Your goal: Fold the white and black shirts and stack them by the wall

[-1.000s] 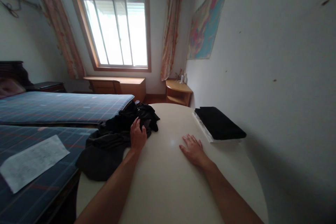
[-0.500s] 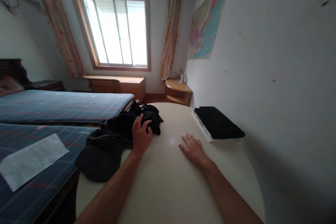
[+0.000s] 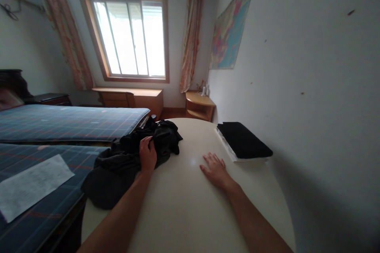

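Observation:
A crumpled heap of black and dark grey clothes [image 3: 115, 166] lies along the left side of the round cream table [image 3: 178, 213]. My left hand [image 3: 147, 155] is at the middle of this heap, its fingers curled in and pinching the dark cloth. Which garment it grips cannot be made out. My right hand [image 3: 216, 170] rests flat on the tabletop, fingers spread, holding nothing. Beyond it, to the right, a neatly folded black garment [image 3: 245, 140] lies on top of something white and flat, whose edge [image 3: 227, 146] shows beneath.
Beds with blue plaid mattresses [image 3: 77, 120] adjoin the table's left; a printed sheet of paper [image 3: 35, 187] lies on the nearer one. A white wall [image 3: 323, 134] runs close on the right. A wooden corner shelf [image 3: 199, 99] and a desk [image 3: 148, 99] stand beyond, under the window.
My left hand has moved left and slightly down into the clothes, and its parted fingers have closed on the cloth. My right hand stays flat on the table. The view has shifted slightly.

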{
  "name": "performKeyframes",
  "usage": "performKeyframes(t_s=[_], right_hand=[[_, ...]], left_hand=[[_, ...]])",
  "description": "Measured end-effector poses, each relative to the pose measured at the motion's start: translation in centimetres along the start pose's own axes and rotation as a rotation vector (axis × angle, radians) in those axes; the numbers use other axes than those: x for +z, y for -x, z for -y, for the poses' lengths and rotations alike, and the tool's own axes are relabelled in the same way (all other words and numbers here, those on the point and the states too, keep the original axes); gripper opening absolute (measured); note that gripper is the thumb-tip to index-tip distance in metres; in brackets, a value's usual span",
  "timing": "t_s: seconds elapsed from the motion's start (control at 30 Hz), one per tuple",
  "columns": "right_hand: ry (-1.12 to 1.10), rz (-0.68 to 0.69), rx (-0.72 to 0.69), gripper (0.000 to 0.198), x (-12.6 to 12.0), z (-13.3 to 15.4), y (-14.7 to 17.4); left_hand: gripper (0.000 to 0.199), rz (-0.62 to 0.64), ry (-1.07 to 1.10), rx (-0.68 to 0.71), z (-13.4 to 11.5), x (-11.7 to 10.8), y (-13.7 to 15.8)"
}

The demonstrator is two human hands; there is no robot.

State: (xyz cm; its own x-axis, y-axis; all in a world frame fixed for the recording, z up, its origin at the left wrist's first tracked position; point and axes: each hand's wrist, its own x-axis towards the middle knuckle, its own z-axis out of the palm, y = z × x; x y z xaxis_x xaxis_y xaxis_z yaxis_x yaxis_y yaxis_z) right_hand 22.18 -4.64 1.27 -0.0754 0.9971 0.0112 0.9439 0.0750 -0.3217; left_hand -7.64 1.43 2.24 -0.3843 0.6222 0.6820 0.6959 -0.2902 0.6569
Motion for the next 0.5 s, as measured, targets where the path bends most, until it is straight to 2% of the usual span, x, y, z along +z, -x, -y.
performKeyframes(t_s=[0.07,0.13,0.2,0.27,0.33,0.4,0.43,0.5], right_hand=[[-0.043,-0.047,-0.017,0.059,0.0,0.1,0.0],[-0.131,-0.141,-0.104,0.064,-0.1,0.3,0.1],[-0.252,-0.241,-0.276,0.077,-0.3,0.8,0.4],[-0.356,-0.303,-0.455,0.087,-0.6,1.4,0.7],[-0.410,-0.305,-0.554,0.073,-0.8,2.0,1.0],[-0.428,-0.270,-0.565,0.040,-0.9,2.5,1.2],[-0.439,-0.246,-0.542,0.027,-0.9,2.6,1.2],[-0.488,-0.208,-0.448,0.018,-0.9,2.7,1.2]], left_hand=[[0.023,-0.022,0.086,0.105,-1.8,-0.2,0.7],[0.020,0.012,0.234,0.307,-3.7,-0.5,1.8],[0.021,0.144,0.301,0.474,-5.6,-0.8,3.2],[0.023,0.347,0.323,0.620,-7.2,-1.2,4.6],[0.023,0.566,0.321,0.741,-8.4,-1.6,5.6],[0.024,0.689,0.298,0.794,-9.1,-2.0,6.1],[0.025,0.688,0.281,0.790,-9.2,-2.1,6.2],[0.028,0.566,0.219,0.722,-9.2,-2.3,5.9]])
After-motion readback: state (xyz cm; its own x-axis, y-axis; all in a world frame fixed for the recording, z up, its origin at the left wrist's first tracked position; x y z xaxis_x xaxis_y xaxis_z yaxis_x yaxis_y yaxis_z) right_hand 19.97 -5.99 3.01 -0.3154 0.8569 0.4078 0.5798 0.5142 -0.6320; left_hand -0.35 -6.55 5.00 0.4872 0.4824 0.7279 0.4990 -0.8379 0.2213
